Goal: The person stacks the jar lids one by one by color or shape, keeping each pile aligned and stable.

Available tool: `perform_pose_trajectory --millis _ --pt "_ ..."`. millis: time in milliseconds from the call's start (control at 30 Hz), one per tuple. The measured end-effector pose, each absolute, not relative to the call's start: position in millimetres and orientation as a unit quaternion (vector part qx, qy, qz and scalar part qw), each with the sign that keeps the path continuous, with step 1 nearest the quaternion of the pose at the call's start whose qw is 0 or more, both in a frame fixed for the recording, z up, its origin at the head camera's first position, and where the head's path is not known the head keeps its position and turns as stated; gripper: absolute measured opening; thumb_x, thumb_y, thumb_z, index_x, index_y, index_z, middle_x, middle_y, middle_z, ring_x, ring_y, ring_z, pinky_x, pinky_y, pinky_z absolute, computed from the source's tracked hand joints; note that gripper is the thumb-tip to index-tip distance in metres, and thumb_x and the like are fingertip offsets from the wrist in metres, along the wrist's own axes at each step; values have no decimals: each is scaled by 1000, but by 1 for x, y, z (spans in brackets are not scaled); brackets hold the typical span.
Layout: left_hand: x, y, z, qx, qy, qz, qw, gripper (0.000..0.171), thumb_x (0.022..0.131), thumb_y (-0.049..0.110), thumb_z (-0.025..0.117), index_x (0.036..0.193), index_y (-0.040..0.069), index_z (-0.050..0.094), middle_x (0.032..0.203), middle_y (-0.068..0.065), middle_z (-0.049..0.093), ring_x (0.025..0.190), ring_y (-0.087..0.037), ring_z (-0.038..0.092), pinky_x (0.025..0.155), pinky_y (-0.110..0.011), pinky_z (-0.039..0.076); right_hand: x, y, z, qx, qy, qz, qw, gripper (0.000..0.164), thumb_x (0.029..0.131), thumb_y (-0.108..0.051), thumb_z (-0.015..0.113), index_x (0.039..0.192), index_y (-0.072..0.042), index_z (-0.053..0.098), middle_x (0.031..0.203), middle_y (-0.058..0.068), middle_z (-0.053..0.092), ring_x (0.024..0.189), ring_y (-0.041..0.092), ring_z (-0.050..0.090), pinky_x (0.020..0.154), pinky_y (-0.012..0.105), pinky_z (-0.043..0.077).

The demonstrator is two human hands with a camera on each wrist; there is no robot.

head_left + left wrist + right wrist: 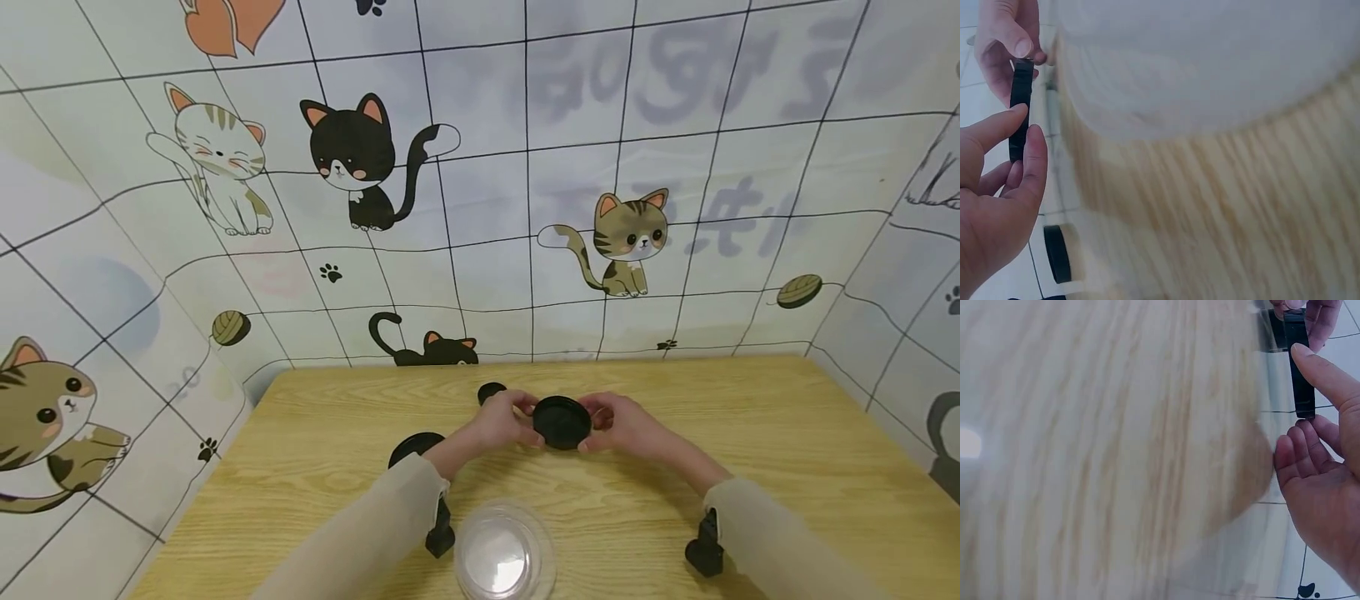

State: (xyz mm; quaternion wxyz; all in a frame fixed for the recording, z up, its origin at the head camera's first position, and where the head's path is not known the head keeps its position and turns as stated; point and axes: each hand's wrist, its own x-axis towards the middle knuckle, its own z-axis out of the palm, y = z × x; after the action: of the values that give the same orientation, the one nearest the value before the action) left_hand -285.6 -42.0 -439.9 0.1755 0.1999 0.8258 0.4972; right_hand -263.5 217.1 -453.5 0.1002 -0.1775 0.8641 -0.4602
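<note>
Both hands hold a round black lid-like disc (562, 422) from opposite sides, tilted up over the table's far half. My left hand (508, 419) grips its left edge between thumb and fingers; in the left wrist view that hand (1007, 194) pinches the rim of the disc (1021, 94), seen edge-on. On the opposite edge is my right hand (618, 425), its thumb on one face and fingers behind in the right wrist view. A small black round piece (491, 392) lies just beyond the left hand. Another black disc (415, 446) is partly hidden by the left forearm.
A clear round plastic container (498, 550) sits on the wooden table (787, 433) near the front, between the forearms. White cloth walls (487, 192) with cat prints and grid lines stand behind the table and at both sides.
</note>
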Motion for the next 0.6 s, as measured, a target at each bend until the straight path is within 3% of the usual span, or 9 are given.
perform_pose_trajectory --millis 133,400,600 --pt "-279 -40 -437 211 818 507 171 56 81 2 85 133 1 62 110 -5 56 94 -20 71 72 -30 57 -253 222 -446 -186 858 -471 90 72 81 -15 89 139 8 54 120 14 61 104 28 58 89 44 53" --pt "-254 -38 -423 228 789 546 164 53 80 1 87 127 4 62 110 -4 57 85 -16 69 71 -28 56 -223 234 -426 -211 840 -494 70 67 83 -15 87 139 5 55 124 16 59 102 27 57 81 33 55" --pt "-229 -35 -418 234 774 564 165 56 77 -1 88 126 6 61 107 -3 56 82 -15 68 68 -24 54 -199 241 -416 -218 825 -515 83 68 83 -15 88 139 4 54 124 16 55 98 22 57 76 30 53"
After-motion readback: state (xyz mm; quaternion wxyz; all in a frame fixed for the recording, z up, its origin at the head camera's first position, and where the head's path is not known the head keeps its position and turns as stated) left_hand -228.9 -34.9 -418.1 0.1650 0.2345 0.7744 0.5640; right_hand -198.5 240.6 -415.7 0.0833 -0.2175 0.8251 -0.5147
